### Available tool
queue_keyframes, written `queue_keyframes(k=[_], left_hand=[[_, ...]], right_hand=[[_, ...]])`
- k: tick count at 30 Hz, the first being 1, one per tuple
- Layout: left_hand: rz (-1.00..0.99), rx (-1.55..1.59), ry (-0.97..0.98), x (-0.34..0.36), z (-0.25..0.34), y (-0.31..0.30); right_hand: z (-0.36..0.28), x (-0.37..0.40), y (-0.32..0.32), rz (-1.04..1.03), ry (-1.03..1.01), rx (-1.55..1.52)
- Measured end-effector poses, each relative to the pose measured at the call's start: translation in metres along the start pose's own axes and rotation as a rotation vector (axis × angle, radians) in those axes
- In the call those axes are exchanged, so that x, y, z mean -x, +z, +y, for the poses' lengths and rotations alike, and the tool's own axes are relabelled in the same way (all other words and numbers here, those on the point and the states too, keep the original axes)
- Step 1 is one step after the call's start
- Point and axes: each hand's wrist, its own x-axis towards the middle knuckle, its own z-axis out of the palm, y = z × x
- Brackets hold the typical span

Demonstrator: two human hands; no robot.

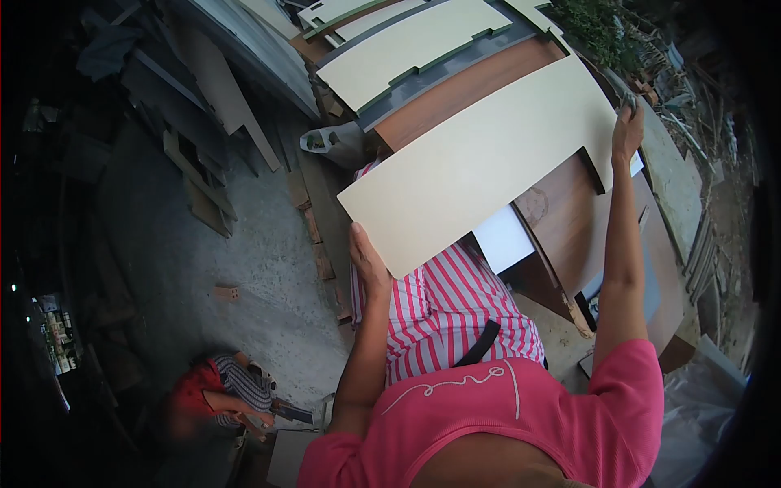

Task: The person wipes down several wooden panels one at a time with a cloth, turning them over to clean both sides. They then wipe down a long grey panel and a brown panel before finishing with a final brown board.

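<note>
A long cream board [480,171] lies slantwise above my lap, with notches along its lower right edge. At its near left corner, my left hand [370,260] grips the edge, thumb and palm against the side. My right hand [627,134] is closed at the far right end of the board, around a small dark grey item [630,102] whose kind I cannot make out. Beneath the cream board are a brown wood-grain board [561,203] and a white piece [504,240].
More notched cream panels [419,49] are stacked beyond. A white bag [338,142] stands left of them. Dark boards [199,154] lean at the left, and a brick [226,293] lies on the concrete floor. Another person [215,394] in red works at lower left. Debris [691,122] lies at right.
</note>
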Motion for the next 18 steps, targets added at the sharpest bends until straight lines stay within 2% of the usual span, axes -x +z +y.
queue_keyframes(k=[1, 2, 3, 4, 6, 10, 11, 13, 14, 16, 18], left_hand=[[-0.043, -0.036, 0.022, 0.000, -0.002, -0.003], [-0.028, -0.041, 0.016, -0.001, -0.004, -0.006], [-0.043, -0.023, 0.035, -0.003, -0.006, -0.006], [-0.063, -0.001, 0.055, -0.003, -0.007, -0.004], [-0.049, 0.037, 0.038, 0.001, 0.003, 0.003], [0.001, 0.128, 0.022, 0.001, 0.000, 0.004], [-0.027, 0.018, 0.129, -0.001, -0.010, -0.003], [0.091, -0.324, 0.428, 0.007, -0.013, 0.000], [0.079, -0.317, 0.430, 0.005, -0.011, -0.003], [-0.044, -0.044, 0.082, -0.003, -0.005, -0.006], [-0.002, 0.006, 0.081, -0.001, -0.007, -0.001]], right_hand=[[-0.032, 0.025, -0.004, -0.068, 0.014, -0.090], [-0.050, 0.050, 0.001, -0.117, -0.060, -0.236], [-0.073, 0.079, -0.002, -0.245, -0.111, -0.209], [-0.095, 0.110, -0.002, -0.230, -0.383, -0.119], [-0.148, 0.180, -0.012, -0.462, -0.416, -0.174], [-0.218, 0.284, -0.026, -0.810, -0.530, -0.490], [-0.230, 0.303, -0.031, -0.892, -0.542, -0.558], [-0.227, 0.339, -0.028, -0.967, -0.779, -0.441], [-0.215, 0.346, -0.026, -0.964, -0.794, -0.426], [-0.209, 0.332, -0.028, -0.960, -0.817, -0.396], [-0.200, 0.310, -0.031, -0.893, -0.799, -0.330]])
